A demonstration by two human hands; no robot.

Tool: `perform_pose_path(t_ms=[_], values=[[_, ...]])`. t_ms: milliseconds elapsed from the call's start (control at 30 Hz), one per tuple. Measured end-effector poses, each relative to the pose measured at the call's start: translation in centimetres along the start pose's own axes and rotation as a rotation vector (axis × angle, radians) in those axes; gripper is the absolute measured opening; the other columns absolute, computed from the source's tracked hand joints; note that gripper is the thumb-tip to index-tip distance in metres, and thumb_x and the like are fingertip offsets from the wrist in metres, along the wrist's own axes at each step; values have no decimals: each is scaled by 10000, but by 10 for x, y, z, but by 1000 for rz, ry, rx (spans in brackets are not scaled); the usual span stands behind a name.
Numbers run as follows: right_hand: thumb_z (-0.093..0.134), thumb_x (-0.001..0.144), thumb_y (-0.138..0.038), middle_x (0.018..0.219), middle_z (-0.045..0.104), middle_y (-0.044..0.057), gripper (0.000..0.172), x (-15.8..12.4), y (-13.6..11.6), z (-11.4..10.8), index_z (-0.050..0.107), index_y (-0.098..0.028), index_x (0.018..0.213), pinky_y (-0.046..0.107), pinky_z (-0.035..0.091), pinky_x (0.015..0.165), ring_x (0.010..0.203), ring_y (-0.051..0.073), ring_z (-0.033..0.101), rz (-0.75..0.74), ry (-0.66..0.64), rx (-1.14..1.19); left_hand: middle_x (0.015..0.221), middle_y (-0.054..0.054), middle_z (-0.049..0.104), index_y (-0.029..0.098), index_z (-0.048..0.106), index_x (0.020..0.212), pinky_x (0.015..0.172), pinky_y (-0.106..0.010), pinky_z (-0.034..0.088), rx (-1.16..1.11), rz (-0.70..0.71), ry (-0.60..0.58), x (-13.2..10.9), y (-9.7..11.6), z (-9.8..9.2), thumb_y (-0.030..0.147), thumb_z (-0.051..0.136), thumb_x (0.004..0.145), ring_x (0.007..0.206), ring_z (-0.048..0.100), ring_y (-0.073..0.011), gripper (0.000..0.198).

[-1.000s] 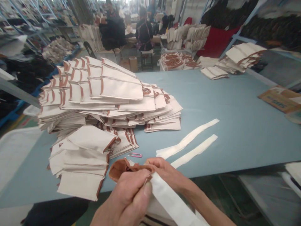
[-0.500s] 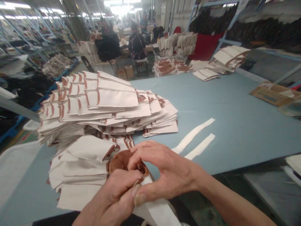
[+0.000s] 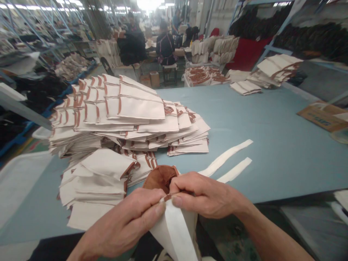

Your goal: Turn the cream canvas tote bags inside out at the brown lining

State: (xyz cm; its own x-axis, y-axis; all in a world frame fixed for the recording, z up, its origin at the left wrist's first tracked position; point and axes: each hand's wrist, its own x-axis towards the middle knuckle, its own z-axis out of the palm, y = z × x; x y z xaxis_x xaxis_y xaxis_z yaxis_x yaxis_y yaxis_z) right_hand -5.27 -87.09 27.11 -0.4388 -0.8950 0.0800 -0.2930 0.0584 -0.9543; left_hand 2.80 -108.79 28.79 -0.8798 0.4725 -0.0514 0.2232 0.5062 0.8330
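Both hands pinch the brown upper edge of a tube-like fabric piece (image 3: 157, 229), cream outside with a brown lining (image 3: 160, 177). My left hand (image 3: 136, 214) is closed on the edge at the left, thumb on the near side. Close beside it, my right hand (image 3: 199, 194) grips the same edge between thumb and bent fingers. A white strip (image 3: 178, 228) runs down the near face from between the two thumbs. The lower end of the piece drops out of the picture.
Stacked cream pieces with brown edges (image 3: 136, 105) cover the left of the blue-grey table (image 3: 272, 145). A smaller pile (image 3: 98, 188) lies nearer. Two loose white strips (image 3: 231, 157) rest beyond my right hand. A cardboard box (image 3: 320, 116) stands at right. Further back, a person (image 3: 165, 47) sits.
My right hand has come down from over the opening and now pinches the edge beside the left. More of the brown lining and white strip shows. The view has shifted slightly left.
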Motion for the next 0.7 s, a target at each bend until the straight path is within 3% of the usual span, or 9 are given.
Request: perform_pose_path(t_ms=[200,367,533,700], values=[[528,833,-73,725,497,-55,137,-4,-4,-2,531,-199,780,255,322,669,680,119,433,7,51,-312,825,-14,711,233,621,862,711,-280,466,235,39,-23,2,-3,-1,287,401,1060,734,626,-188,301],[688,818,-182,671,434,-78,196,-2,-12,-1,522,-198,716,267,252,624,641,110,394,123,92,-465,858,20,703,240,622,941,711,-250,452,142,-37,14,2,-3,4,231,413,1045,765,636,-162,233],[673,831,-162,588,362,-89,299,1,-23,-1,444,-187,639,290,168,585,575,88,321,220,71,-484,837,35,686,238,639,937,669,-222,453,1,-90,66,5,-2,6,278,459,1045,749,618,-143,214],[648,794,-107,566,322,-92,322,5,-20,0,390,-186,619,290,159,568,561,84,291,227,55,-437,754,68,645,244,585,893,618,-208,430,145,10,139,4,-11,12,147,536,977,653,597,-113,137]])
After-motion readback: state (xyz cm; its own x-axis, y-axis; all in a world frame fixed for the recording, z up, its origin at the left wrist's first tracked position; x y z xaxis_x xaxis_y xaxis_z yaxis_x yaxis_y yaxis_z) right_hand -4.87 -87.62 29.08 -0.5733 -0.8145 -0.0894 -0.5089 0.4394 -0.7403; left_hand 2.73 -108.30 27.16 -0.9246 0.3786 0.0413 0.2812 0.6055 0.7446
